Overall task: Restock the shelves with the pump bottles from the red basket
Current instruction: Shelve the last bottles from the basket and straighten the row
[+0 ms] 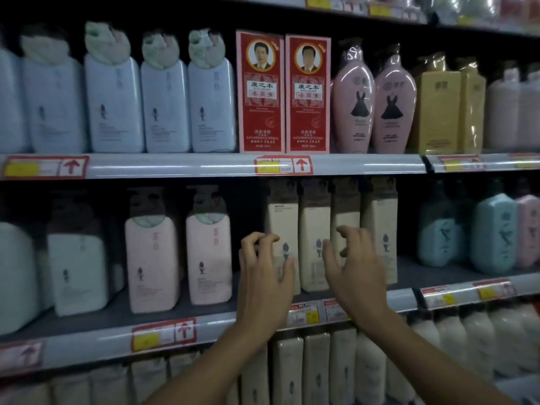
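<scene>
Your left hand [264, 270] and right hand [352, 264] reached toward the cream bottles [314, 244] on the middle shelf [204, 325], fingers loosely curled and holding nothing. The bottles stood upright in a row; the left hand overlapped the leftmost one, though contact was unclear. The red basket was out of view. Those bottles looked full, rigid and wrapped in slick film, so you probably needed to grasp the flat body, not the pump.

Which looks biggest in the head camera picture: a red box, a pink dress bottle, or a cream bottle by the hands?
1. Red box, the tallest and widest.
2. Pink dress bottle, a little shorter and narrower.
3. Cream bottle; its top is in shadow and it sits on another shelf, so this place is unsure.
</scene>
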Tool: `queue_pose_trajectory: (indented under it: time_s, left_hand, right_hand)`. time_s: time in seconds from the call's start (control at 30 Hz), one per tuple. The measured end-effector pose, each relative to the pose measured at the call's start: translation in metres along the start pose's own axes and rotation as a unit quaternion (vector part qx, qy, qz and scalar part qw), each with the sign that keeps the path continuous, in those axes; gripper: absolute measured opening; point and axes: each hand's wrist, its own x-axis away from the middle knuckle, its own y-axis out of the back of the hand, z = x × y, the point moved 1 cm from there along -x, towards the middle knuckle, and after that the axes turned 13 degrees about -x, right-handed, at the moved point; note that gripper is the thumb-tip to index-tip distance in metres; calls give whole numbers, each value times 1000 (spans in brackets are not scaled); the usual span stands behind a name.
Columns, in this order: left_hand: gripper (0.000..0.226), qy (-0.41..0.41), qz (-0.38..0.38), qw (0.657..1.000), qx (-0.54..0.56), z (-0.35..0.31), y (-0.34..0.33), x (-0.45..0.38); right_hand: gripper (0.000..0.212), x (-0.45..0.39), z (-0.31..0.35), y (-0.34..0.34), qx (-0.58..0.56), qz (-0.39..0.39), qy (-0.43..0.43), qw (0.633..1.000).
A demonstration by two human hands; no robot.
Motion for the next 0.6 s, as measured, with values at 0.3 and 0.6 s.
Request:
queue_pose_trajectory:
  time_s: [0.3,0.6]
  left_hand:
    - [33,-4,23,998,51,-24,127,20]
    - [19,123,45,979,159,40,291,84]
  right_hand:
    - [30,31,146,40,-89,91,58,990]
    - [30,126,267,37,-223,226,113,942]
